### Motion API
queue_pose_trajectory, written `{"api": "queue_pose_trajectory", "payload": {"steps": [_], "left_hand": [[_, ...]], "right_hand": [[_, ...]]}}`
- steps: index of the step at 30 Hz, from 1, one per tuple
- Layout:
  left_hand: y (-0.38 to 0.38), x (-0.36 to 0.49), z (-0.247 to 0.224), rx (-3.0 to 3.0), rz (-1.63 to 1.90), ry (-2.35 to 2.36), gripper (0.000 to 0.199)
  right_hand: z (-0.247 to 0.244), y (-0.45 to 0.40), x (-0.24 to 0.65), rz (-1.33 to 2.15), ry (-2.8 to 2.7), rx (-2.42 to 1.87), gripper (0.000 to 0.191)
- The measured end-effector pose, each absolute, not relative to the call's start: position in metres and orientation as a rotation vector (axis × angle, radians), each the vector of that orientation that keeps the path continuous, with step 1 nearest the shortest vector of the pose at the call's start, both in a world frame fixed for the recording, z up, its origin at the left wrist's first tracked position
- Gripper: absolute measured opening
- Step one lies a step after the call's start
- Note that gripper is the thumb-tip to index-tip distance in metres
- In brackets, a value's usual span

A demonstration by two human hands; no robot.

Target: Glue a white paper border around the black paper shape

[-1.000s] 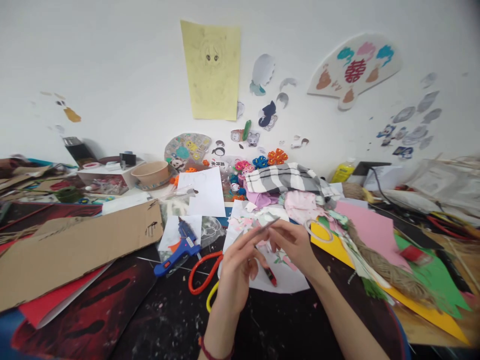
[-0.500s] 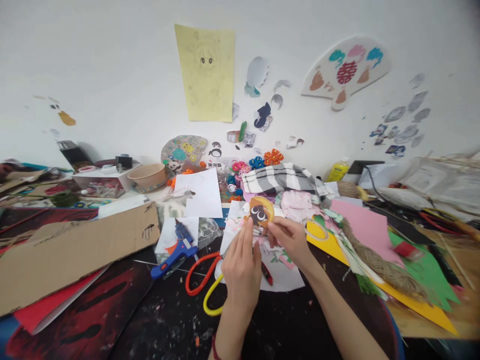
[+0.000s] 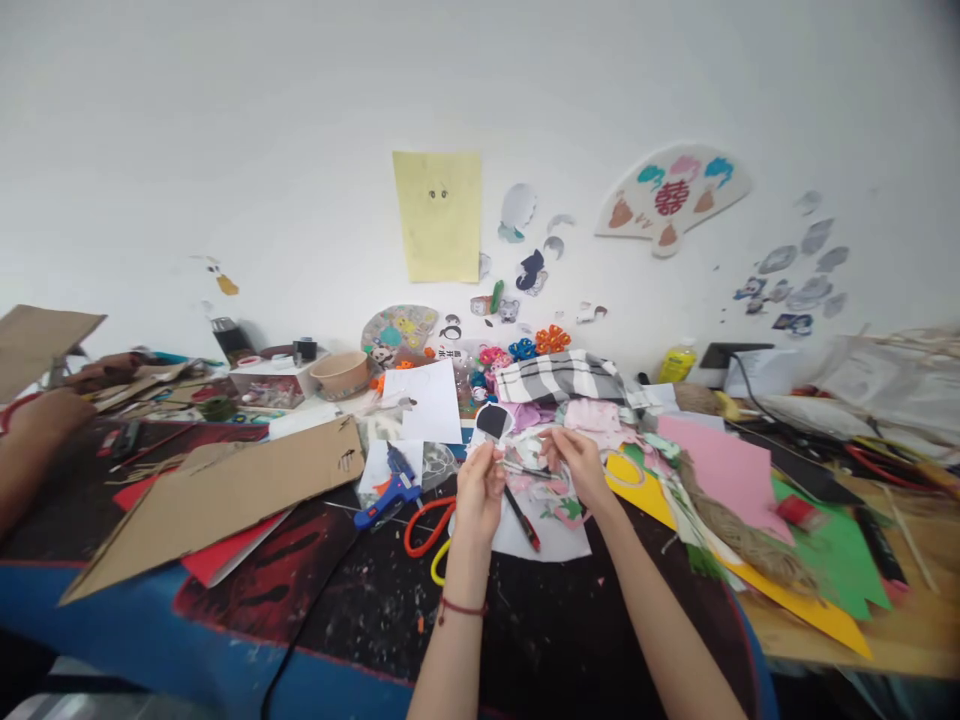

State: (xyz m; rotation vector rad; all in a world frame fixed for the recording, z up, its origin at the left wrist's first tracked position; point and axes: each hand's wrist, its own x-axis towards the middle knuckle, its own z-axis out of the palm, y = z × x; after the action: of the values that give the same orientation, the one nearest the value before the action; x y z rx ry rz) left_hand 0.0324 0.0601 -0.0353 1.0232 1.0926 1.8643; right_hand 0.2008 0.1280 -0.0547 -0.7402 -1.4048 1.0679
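Observation:
A small rounded cutout with a dark middle and a pale rim stands at the fingertips of my left hand, whose fingers are closed at its lower edge. To the right, my right hand has its fingers pressed together; whatever is between them is too small to make out. Beneath both hands lies a white paper with pink and green scraps. A dark pen with a red end rests on that paper. Red scissor handles are just left of my left hand.
Left of the scissors lie a blue glue gun and a long cardboard strip. Another person's arm reaches in at the far left. A checked cloth is behind; pink paper and twine are at right.
The orange face on the cutout no longer shows; its dark, pale-rimmed side does. My right hand has moved off it. The view has tilted up, and another person's arm has appeared at left.

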Motion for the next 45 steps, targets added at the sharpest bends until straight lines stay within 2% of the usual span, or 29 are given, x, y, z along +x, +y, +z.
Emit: {"api": "queue_pose_trajectory", "payload": {"steps": [7,13,20,24,28,34,39,43,45], "left_hand": [[0.062,0.033,-0.016,1.122,2.063,1.137,0.029],[0.062,0.018,0.008,1.371,1.97,1.125,0.02],[0.075,0.048,0.016,1.18,1.991,1.115,0.029],[0.087,0.059,0.011,1.075,1.853,1.021,0.039],[0.1,0.063,0.008,1.097,1.748,0.988,0.037],[0.106,0.059,0.013,1.283,1.917,1.121,0.032],[0.105,0.036,0.014,1.779,1.992,1.243,0.018],[0.107,0.02,0.012,2.146,1.898,1.259,0.018],[0.11,0.014,0.012,2.232,1.871,1.294,0.019]], "right_hand": [[-0.071,0.14,0.201,1.193,-1.375,-0.818,0.035],[-0.074,0.142,0.197,1.269,-1.389,-0.81,0.034],[-0.07,0.146,0.191,1.302,-1.415,-0.805,0.029],[-0.063,0.143,0.187,1.282,-1.421,-0.793,0.028],[-0.053,0.135,0.188,1.212,-1.354,-0.786,0.036],[-0.025,0.119,0.195,1.03,-1.134,-0.798,0.032],[0.019,0.101,0.172,1.129,-1.203,-0.641,0.059],[0.042,0.101,0.147,1.37,-1.126,-0.633,0.038],[0.043,0.111,0.139,1.392,-1.116,-0.664,0.035]]}}
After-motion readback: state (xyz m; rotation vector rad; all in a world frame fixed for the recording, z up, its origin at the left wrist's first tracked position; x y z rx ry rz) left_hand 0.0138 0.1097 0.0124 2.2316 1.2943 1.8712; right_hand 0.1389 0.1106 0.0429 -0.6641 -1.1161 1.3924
